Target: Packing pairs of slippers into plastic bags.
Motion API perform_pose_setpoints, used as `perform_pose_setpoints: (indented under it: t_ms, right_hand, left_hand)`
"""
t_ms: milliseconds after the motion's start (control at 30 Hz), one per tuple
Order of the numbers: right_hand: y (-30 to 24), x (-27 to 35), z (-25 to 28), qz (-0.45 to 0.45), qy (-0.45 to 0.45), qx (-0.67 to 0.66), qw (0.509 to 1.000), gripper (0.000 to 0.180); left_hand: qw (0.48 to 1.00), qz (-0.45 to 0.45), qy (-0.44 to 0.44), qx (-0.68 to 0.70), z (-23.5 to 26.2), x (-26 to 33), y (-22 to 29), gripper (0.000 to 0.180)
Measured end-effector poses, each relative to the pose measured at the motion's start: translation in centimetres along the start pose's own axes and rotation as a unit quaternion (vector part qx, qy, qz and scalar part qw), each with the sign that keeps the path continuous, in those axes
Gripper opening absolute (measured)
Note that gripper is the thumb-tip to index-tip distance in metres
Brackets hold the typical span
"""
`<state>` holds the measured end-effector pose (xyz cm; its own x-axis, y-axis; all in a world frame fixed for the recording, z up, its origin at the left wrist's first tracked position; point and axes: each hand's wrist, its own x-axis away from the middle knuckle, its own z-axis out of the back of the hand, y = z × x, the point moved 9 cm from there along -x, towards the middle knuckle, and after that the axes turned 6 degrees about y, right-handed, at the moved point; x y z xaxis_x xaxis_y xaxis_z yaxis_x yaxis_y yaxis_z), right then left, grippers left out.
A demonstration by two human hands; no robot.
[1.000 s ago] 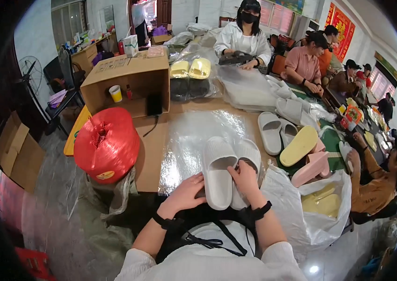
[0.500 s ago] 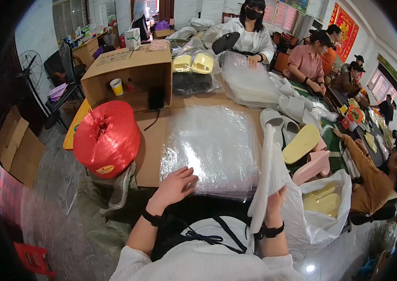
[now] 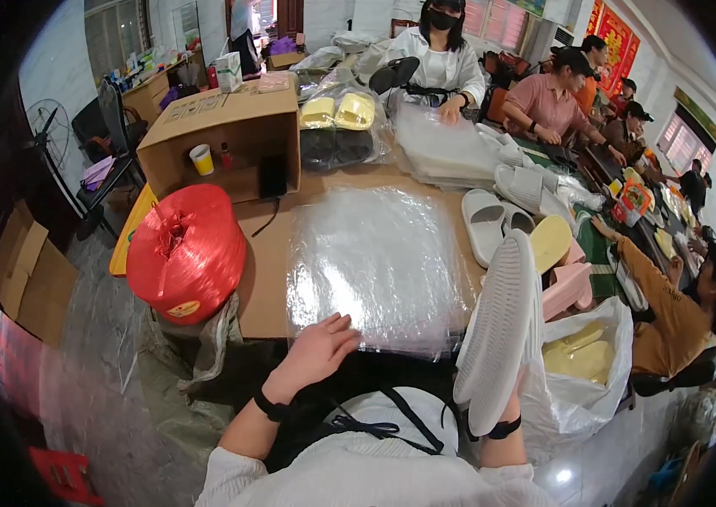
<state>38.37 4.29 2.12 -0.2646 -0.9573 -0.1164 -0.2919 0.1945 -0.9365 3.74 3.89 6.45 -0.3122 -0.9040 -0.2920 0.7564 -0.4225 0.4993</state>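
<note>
My left hand [image 3: 317,348] rests at the near edge of a stack of clear plastic bags [image 3: 375,253], its fingers stretched out and lying on the film. On the right, my right hand [image 3: 520,390] grips a white slipper [image 3: 500,338] from behind. The slipper is tilted upright with its ribbed sole facing me, and it hides most of that hand. A second white edge shows along its right side; whether that is another slipper I cannot tell. Beyond it lie grey-white slippers [image 3: 484,221], a yellow slipper [image 3: 549,242] and pink slippers [image 3: 567,289].
A red twine roll [image 3: 185,262] stands left of the bags, before an open cardboard box [image 3: 223,135] holding a cup. At right, a white sack [image 3: 603,397] contains yellow slippers. Across the table a masked person touches more clear bags [image 3: 442,148]; several people sit along the right.
The white slipper has turned from edge-on to sole toward me and come up slightly, with my right hand now mostly behind it. My left hand has barely moved.
</note>
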Motion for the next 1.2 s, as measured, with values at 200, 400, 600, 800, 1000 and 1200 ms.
perform_pose_setpoints:
  t_ms: [200, 400, 600, 800, 1000, 1200]
  right_hand:
    - [2.3, 1.7, 1.9, -0.043, -0.006, -0.065, 0.997, 0.043]
    - [1.9, -0.3, -0.1, -0.075, 0.000, -0.123, 0.990, 0.043]
    - [-5.6, 3.5, -13.1, 0.120, -0.236, 0.306, 0.915, 0.039]
    - [-3.4, 3.5, -12.9, 0.072, -0.269, 0.437, 0.855, 0.026]
    - [-3.9, 2.3, -12.6, 0.120, -0.229, 0.484, 0.836, 0.021]
    - [-2.7, 2.8, -14.1, 0.193, -0.257, 0.538, 0.779, 0.026]
  left_hand:
    - [0.906, 0.255, 0.023, 0.336, -0.9, -1.1, -6.0, 0.035]
    - [0.856, 0.289, 0.007, 0.429, -2.7, -3.7, -5.9, 0.026]
    - [0.848, 0.223, -0.011, 0.482, -3.4, -5.5, -4.3, 0.037]
    - [0.826, 0.231, -0.057, 0.512, -3.8, -6.6, -4.9, 0.044]
    - [0.927, 0.086, -0.070, 0.359, -0.2, -6.6, -0.9, 0.040]
    - [0.991, -0.101, -0.045, 0.070, 1.2, -6.4, 5.5, 0.040]
